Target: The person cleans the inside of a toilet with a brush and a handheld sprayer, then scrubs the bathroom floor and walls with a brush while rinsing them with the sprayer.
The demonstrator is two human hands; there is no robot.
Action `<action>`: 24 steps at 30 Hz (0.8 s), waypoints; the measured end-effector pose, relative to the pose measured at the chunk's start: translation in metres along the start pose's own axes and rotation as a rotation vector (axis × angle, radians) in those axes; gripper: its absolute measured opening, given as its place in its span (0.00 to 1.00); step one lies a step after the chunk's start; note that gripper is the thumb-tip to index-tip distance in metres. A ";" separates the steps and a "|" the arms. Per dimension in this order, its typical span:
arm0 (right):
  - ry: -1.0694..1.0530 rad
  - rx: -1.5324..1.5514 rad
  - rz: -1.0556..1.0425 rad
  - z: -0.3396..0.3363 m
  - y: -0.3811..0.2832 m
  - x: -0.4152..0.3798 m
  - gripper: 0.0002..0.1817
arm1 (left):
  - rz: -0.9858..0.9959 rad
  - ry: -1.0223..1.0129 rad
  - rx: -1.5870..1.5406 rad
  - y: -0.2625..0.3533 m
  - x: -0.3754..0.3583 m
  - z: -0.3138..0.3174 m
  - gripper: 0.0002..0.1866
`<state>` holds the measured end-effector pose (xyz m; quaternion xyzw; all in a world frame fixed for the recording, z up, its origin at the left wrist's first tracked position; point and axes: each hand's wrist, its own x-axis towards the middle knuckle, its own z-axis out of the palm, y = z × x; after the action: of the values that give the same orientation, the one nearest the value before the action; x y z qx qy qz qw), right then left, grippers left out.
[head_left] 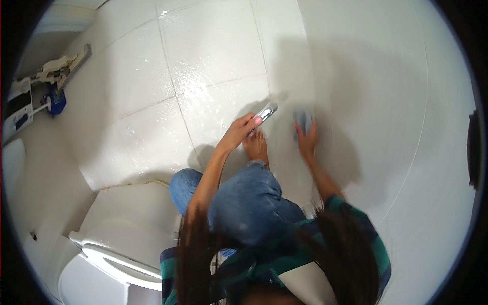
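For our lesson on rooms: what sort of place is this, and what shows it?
Most likely a bathroom: a toilet stands at the lower left, and the tiled floor looks wet.

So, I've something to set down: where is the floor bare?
Bare, wet floor lies between the cleaning tools and the left hand. Crowded: around the foot, with the silver thing and right hand close by.
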<state>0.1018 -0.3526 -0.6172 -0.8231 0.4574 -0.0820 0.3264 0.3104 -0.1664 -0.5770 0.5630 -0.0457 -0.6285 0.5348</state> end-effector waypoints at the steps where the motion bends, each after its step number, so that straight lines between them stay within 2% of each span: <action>1: -0.031 -0.279 0.056 0.017 -0.018 0.054 0.35 | 0.040 -0.041 -0.019 0.000 0.007 -0.001 0.17; 2: -0.004 -0.498 -0.047 0.021 -0.043 0.107 0.32 | 0.082 -0.083 -0.045 -0.001 0.013 0.002 0.17; 3: 0.178 -0.326 -0.137 0.031 -0.061 0.158 0.30 | 0.093 -0.067 -0.073 0.004 0.013 0.004 0.17; 4: 0.357 -0.313 -0.092 0.044 -0.085 0.177 0.30 | 0.065 -0.058 -0.122 0.011 0.011 0.002 0.18; 6: 0.161 -0.413 -0.097 0.073 -0.078 0.138 0.31 | 0.169 0.123 -0.102 0.018 0.003 0.002 0.20; 7: -0.037 -0.502 -0.154 0.083 -0.064 0.082 0.34 | 0.156 0.173 -0.095 0.019 0.004 -0.003 0.21; 8: 0.020 -0.480 -0.503 0.095 -0.013 0.021 0.34 | 0.147 0.227 -0.090 0.020 0.006 -0.011 0.22; 10: 0.065 -0.146 -0.832 0.059 0.017 -0.037 0.34 | 0.158 0.350 -0.077 0.019 0.000 -0.020 0.24; 12: -0.099 -0.463 -0.234 0.021 0.031 -0.025 0.28 | 0.197 0.451 -0.091 0.019 -0.016 -0.029 0.25; 13: 0.065 -0.463 -0.228 0.018 0.038 0.015 0.21 | 0.200 0.485 -0.114 0.019 -0.018 -0.029 0.26; 14: 0.233 -0.144 -0.163 0.023 0.007 0.054 0.21 | 0.228 0.493 -0.136 0.017 -0.019 -0.032 0.27; 15: 0.298 0.009 -0.183 0.039 -0.016 0.092 0.22 | 0.232 0.503 -0.122 0.018 -0.019 -0.030 0.28; 18: -0.082 -0.262 -0.186 0.125 -0.082 0.057 0.29 | 0.237 0.445 -0.108 0.014 -0.020 -0.031 0.29; 19: -0.211 -0.346 -0.203 0.135 -0.095 0.052 0.31 | 0.242 0.408 -0.120 0.010 -0.019 -0.032 0.29; 20: -0.226 -0.310 -0.388 0.143 -0.077 -0.009 0.34 | 0.248 0.371 -0.128 0.006 -0.020 -0.034 0.29; 21: -0.074 -0.252 -0.639 0.150 -0.024 -0.064 0.36 | 0.239 0.346 -0.122 0.002 -0.019 -0.037 0.29; 23: -0.144 -0.100 -0.591 0.078 0.003 -0.085 0.34 | 0.174 0.307 -0.077 0.003 -0.015 -0.039 0.29; 24: -0.159 -0.200 -0.488 0.066 0.037 -0.093 0.33 | 0.114 0.300 -0.060 -0.003 -0.017 -0.037 0.29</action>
<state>0.0520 -0.2611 -0.6755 -0.9411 0.2241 -0.0477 0.2488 0.3335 -0.1328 -0.5816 0.6308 0.0217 -0.5072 0.5868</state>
